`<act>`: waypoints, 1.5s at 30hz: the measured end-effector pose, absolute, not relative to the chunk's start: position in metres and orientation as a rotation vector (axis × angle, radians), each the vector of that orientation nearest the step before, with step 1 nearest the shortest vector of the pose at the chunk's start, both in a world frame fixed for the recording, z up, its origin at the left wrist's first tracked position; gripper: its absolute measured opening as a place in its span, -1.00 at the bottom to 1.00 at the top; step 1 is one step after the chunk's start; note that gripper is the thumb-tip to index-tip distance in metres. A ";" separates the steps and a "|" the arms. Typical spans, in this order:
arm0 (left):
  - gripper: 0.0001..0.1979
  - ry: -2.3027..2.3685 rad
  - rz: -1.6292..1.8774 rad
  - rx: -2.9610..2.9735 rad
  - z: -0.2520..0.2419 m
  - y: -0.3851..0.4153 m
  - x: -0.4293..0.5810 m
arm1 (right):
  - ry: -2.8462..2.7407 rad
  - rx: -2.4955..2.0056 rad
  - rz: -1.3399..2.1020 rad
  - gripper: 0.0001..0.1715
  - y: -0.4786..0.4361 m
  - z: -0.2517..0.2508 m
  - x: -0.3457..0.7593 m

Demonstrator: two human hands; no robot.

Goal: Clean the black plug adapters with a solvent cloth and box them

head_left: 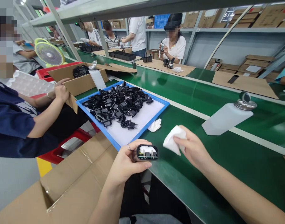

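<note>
Black plastic casing (pixel 156 152), a circuit board (pixel 147 156) showing at its end, sits at six o'clock in my view, clamped in my left grip (pixel 124 162). At two o'clock from it, my right grip (pixel 193 147) pinches a folded white cloth (pixel 172 140). A crumpled cloth (pixel 155 125) lies at twelve on the green tabletop (pixel 193 183); at eleven is a blue-rimmed tray (pixel 142 123) heaped with black plugs (pixel 119 102), and farther out at two, a white bottle (pixel 226 119).
</note>
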State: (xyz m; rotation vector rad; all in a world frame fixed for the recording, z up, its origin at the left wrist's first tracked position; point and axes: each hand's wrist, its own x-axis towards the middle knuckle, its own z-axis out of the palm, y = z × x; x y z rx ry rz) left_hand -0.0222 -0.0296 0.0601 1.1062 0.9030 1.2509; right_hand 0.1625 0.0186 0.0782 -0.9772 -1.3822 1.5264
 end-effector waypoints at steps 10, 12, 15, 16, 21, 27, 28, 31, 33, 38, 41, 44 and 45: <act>-0.64 0.763 1.131 1.083 0.060 -0.031 -0.017 | -1.493 -0.881 1.336 -0.95 0.011 0.100 0.136; -0.64 0.743 1.097 1.057 0.060 -0.031 -0.017 | -1.575 -0.876 1.249 -0.97 0.008 0.103 0.133; -0.67 0.736 1.043 1.017 0.058 -0.031 -0.016 | -1.697 -0.849 1.140 -0.95 0.004 0.107 0.129; -0.70 0.737 1.034 1.005 0.056 -0.031 -0.016 | -1.746 -0.830 1.114 -0.95 0.002 0.107 0.128; -0.74 0.751 1.012 1.011 0.050 -0.028 -0.012 | -1.959 -0.663 0.985 -0.83 -0.003 0.098 0.123; -0.77 0.737 1.043 0.949 0.049 -0.028 -0.014 | -2.051 -0.232 1.073 -0.75 0.001 0.090 0.136; -0.77 0.724 1.035 0.927 0.049 -0.028 -0.015 | -2.063 -0.208 1.084 -0.76 0.002 0.090 0.140; -0.71 0.685 1.048 0.894 0.048 -0.028 -0.019 | -2.131 -0.185 1.070 -0.77 0.005 0.095 0.155; -0.64 0.645 1.076 0.894 0.049 -0.028 -0.022 | -2.222 -0.266 1.056 -0.75 0.006 0.097 0.166; -0.61 0.583 1.154 1.049 0.053 -0.029 -0.028 | -2.254 -0.844 1.191 -0.79 0.019 0.093 0.186; -0.60 0.589 1.192 1.161 0.055 -0.030 -0.029 | -2.118 -1.231 1.329 -0.88 0.034 0.084 0.193; -0.58 0.570 1.203 1.210 0.054 -0.032 -0.030 | -2.002 -1.424 1.408 -0.92 0.050 0.074 0.199; -0.58 0.558 1.201 1.225 0.054 -0.033 -0.030 | -1.982 -1.473 1.417 -0.91 0.054 0.071 0.201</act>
